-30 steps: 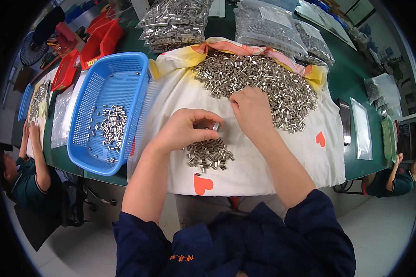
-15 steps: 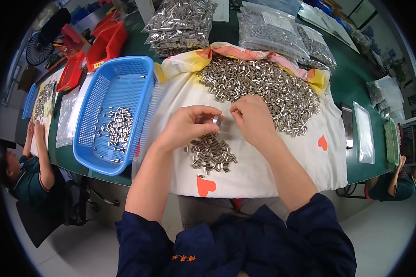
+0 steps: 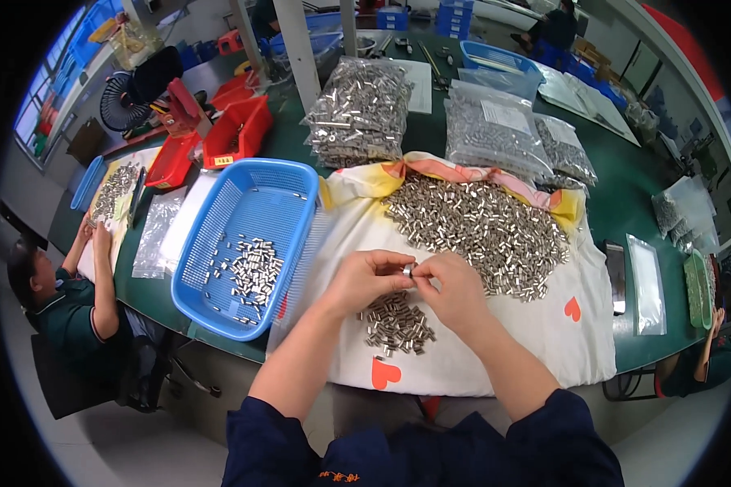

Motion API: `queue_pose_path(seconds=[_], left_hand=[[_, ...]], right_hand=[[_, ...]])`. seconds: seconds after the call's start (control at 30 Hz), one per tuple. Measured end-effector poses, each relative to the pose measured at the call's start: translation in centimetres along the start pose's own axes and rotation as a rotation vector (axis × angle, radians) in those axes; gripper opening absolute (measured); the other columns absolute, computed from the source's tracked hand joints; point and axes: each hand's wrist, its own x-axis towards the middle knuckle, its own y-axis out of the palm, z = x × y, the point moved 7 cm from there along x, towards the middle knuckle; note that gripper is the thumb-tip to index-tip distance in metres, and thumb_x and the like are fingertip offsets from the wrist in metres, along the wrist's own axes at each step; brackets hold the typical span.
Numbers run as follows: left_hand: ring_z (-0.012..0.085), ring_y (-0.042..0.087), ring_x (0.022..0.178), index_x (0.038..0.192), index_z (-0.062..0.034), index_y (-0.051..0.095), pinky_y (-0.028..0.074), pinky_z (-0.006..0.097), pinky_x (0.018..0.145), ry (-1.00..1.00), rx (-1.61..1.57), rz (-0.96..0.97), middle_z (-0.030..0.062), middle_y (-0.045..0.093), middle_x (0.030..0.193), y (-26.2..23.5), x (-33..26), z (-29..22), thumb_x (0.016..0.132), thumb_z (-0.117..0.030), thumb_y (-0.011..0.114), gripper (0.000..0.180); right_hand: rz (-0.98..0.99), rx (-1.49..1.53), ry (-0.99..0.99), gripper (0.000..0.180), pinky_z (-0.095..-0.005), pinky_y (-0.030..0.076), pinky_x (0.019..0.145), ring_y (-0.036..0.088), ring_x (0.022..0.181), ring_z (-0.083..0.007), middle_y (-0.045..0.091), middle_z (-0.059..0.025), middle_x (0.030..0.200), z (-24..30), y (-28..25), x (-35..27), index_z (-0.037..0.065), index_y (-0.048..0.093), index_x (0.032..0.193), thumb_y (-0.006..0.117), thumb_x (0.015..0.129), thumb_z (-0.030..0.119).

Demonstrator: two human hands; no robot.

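Observation:
Between the thumb and fingers of my left hand point(image 3: 365, 282) is a small shiny metal ring point(image 3: 408, 271). My right hand point(image 3: 455, 292) is closed in a pinch right against the ring; whatever its fingertips hold is too small to make out. Just below both hands lies a small heap of short metal sleeves point(image 3: 394, 325) on a white cloth point(image 3: 495, 349) with orange hearts. A much larger pile of the same kind of sleeves point(image 3: 479, 227) spreads behind my right hand, bordered by the cloth's bunched yellow and pink edge.
To the left stands a blue plastic basket point(image 3: 188, 268) with loose sleeves inside. Bulging clear bags of metal parts point(image 3: 357, 114) line the back, near red bins point(image 3: 237, 138). A dark phone-like object point(image 3: 615, 276) and a flat clear bag point(image 3: 646, 284) lie right. Co-workers sit at both sides.
My right hand has come in to meet the ring in my left hand; before, a gap lay between them. The view has tilted up, so more of the table's back shows.

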Motion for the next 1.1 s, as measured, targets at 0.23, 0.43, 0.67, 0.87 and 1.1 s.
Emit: queue_pose_path(seconds=[0.23,0.43,0.67,0.87,1.1], left_hand=[[0.0087,0.06,0.081,0.109,0.0026,0.057,0.048,0.021,0.072,0.017,-0.027,0.054,0.0063,0.064,0.091,0.1,0.0,0.0,0.076,-0.002,0.066,0.034],[0.0076,0.058,0.078,0.105,0.0009,0.059,0.048,0.021,0.07,0.028,0.042,0.114,0.0042,0.064,0.088,0.2,-0.1,0.1,0.074,-0.003,0.068,0.032],[0.0063,0.054,0.069,0.097,-0.0036,0.064,0.046,0.022,0.065,0.064,0.407,0.213,0.0013,0.061,0.076,1.3,-1.1,-1.7,0.069,-0.009,0.073,0.03],[0.0056,0.053,0.068,0.097,-0.003,0.064,0.045,0.021,0.065,0.01,0.297,0.18,0.0005,0.06,0.075,1.1,-0.6,-0.8,0.069,-0.008,0.073,0.03],[0.0085,0.058,0.085,0.106,0.0018,0.056,0.048,0.022,0.075,-0.02,0.04,0.113,0.0052,0.062,0.097,0.6,0.2,0.0,0.074,0.006,0.061,0.033]], right_hand=[[0.101,0.103,0.133,0.012,-0.03,0.047,0.065,0.06,0.07,-0.0197,0.063,-0.0078,0.076,-1.0,-0.3,-0.2,0.005,0.065,0.083,0.064,0.073,0.011],[0.184,0.195,0.339,0.015,-0.0255,0.046,0.059,0.058,0.063,-0.0118,0.062,-0.0056,0.073,-2.6,0.2,0.1,0.004,0.063,0.084,0.066,0.072,0.012],[-0.106,-0.101,0.215,0.01,-0.0323,0.046,0.065,0.058,0.069,-0.0212,0.061,-0.0088,0.073,-4.7,-4.2,1.5,0.005,0.062,0.081,0.061,0.073,0.01],[0.121,-0.545,0.075,0.007,-0.0365,0.041,0.073,0.054,0.08,-0.0242,0.058,-0.0064,0.077,-4.1,-1.1,0.8,0.01,0.064,0.076,0.062,0.071,0.014],[0.056,-0.65,0.022,0.005,-0.0353,0.04,0.073,0.053,0.081,-0.0233,0.057,-0.0053,0.078,-3.9,-0.3,0.3,0.01,0.064,0.075,0.062,0.07,0.012]])
